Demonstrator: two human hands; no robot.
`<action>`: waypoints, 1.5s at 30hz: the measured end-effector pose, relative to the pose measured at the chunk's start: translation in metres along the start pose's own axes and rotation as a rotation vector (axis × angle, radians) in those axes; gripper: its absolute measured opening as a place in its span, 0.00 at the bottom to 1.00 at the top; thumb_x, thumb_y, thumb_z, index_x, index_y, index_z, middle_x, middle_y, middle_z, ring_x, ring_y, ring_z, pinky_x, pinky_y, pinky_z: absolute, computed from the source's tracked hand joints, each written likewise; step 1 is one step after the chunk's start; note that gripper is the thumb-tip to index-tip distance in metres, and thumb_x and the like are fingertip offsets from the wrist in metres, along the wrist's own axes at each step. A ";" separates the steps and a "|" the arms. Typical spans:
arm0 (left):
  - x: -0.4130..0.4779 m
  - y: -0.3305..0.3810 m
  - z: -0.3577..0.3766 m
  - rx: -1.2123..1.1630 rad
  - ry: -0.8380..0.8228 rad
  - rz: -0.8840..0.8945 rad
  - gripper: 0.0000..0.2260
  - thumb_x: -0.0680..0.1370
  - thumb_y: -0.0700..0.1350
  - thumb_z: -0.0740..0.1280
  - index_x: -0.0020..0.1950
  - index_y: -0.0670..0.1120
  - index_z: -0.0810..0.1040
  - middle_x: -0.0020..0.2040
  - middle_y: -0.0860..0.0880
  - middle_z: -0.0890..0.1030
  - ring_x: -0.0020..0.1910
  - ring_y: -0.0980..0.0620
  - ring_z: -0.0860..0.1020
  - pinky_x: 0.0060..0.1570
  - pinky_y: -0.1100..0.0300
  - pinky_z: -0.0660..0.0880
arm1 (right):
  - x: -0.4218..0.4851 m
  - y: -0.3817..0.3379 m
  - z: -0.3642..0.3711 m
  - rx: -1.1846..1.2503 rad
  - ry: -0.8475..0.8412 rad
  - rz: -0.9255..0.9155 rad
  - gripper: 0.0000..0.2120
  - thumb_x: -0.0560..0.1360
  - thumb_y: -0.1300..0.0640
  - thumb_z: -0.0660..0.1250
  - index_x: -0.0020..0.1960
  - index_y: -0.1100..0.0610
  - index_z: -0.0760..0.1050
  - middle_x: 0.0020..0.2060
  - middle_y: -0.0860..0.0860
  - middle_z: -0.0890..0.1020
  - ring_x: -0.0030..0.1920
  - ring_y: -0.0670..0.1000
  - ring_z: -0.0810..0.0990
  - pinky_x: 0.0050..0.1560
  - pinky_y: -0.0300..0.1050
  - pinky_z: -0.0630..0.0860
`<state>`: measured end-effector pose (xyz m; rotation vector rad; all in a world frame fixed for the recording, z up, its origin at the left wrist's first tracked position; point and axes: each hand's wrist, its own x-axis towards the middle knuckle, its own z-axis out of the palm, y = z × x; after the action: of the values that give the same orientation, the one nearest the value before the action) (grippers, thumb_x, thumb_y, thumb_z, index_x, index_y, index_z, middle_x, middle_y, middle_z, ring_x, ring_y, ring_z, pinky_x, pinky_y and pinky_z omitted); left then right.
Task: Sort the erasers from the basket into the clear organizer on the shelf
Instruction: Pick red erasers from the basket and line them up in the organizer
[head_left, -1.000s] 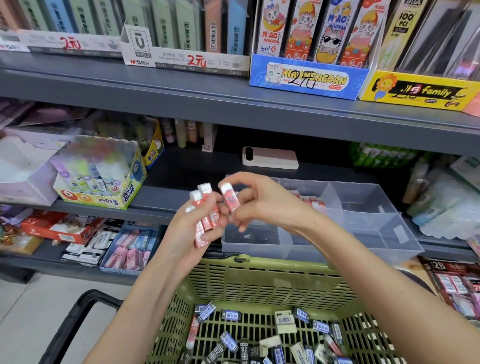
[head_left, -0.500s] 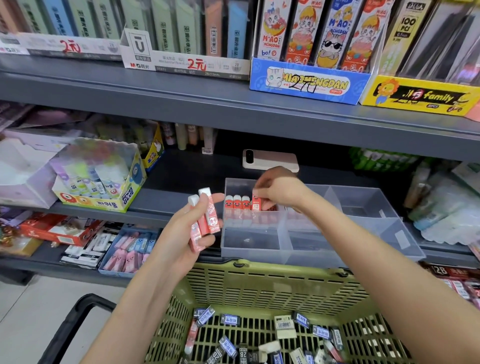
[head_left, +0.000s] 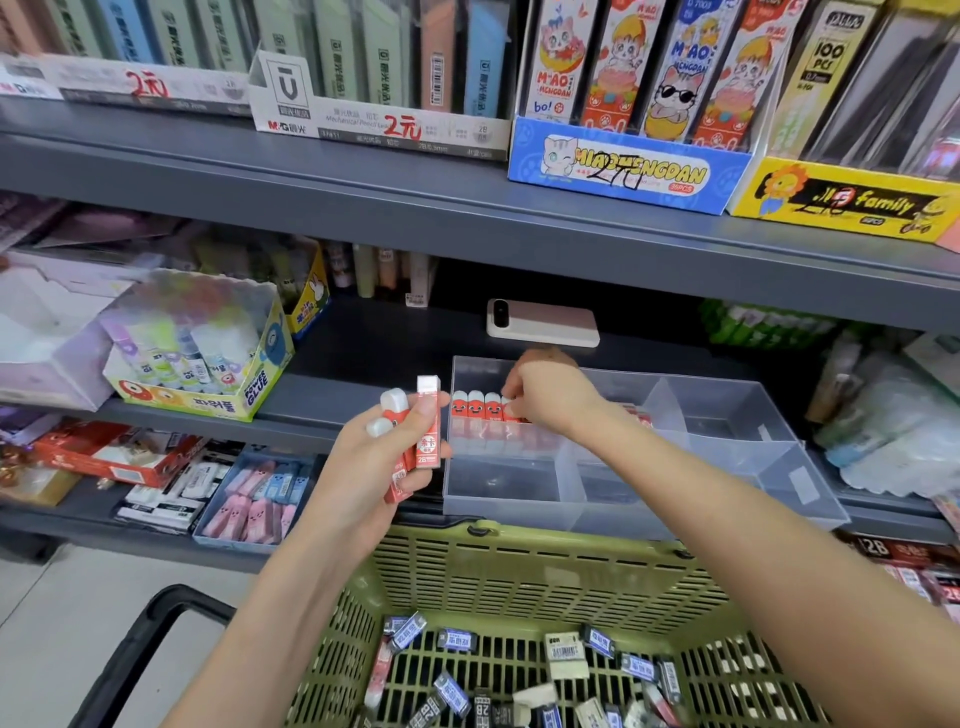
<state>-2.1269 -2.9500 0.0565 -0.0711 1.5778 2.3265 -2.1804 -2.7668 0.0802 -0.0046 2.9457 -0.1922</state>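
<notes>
My left hand (head_left: 374, 457) grips spare erasers (head_left: 428, 431), my right hand (head_left: 550, 400) pinches one eraser (head_left: 511, 414); I should set it upright against the row (head_left: 475, 408) in the organizer's (head_left: 727, 410) far-left part.

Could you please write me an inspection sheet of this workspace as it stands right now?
Surface: grey shelf, carrying the organizer at its front edge.
Job's things: clear organizer, with a row of red erasers standing in its back-left compartment; green basket below, with loose erasers in it.
Clutter: phone behind the organizer; glue box to the left.
Grippers: left hand holds several held erasers; right hand reaches into the organizer at the row's end, grip hidden.
Cables: nothing seen.
Surroundings: upper shelf with stationery boxes; pale floor.
</notes>
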 end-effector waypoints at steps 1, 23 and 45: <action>0.000 0.000 0.000 0.001 -0.010 0.005 0.17 0.68 0.52 0.70 0.52 0.43 0.81 0.32 0.46 0.80 0.24 0.57 0.72 0.20 0.69 0.62 | -0.001 0.002 0.002 -0.025 0.049 -0.039 0.05 0.72 0.64 0.64 0.44 0.65 0.79 0.42 0.58 0.80 0.46 0.58 0.76 0.47 0.42 0.74; -0.006 0.006 0.053 0.319 -0.076 0.130 0.22 0.72 0.54 0.66 0.44 0.34 0.73 0.28 0.50 0.77 0.21 0.58 0.67 0.19 0.68 0.57 | -0.053 0.118 -0.022 0.897 0.502 0.159 0.06 0.72 0.66 0.70 0.39 0.56 0.78 0.36 0.51 0.83 0.32 0.43 0.76 0.34 0.35 0.71; 0.000 0.001 0.061 0.035 -0.167 -0.067 0.10 0.72 0.45 0.67 0.48 0.41 0.73 0.41 0.42 0.83 0.29 0.53 0.73 0.20 0.66 0.61 | -0.025 0.101 -0.010 0.114 0.041 0.252 0.08 0.72 0.57 0.69 0.47 0.57 0.83 0.47 0.53 0.84 0.49 0.53 0.81 0.45 0.37 0.72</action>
<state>-2.1187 -2.8951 0.0811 0.0753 1.5098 2.1923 -2.1570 -2.6651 0.0813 0.3887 2.9349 -0.3243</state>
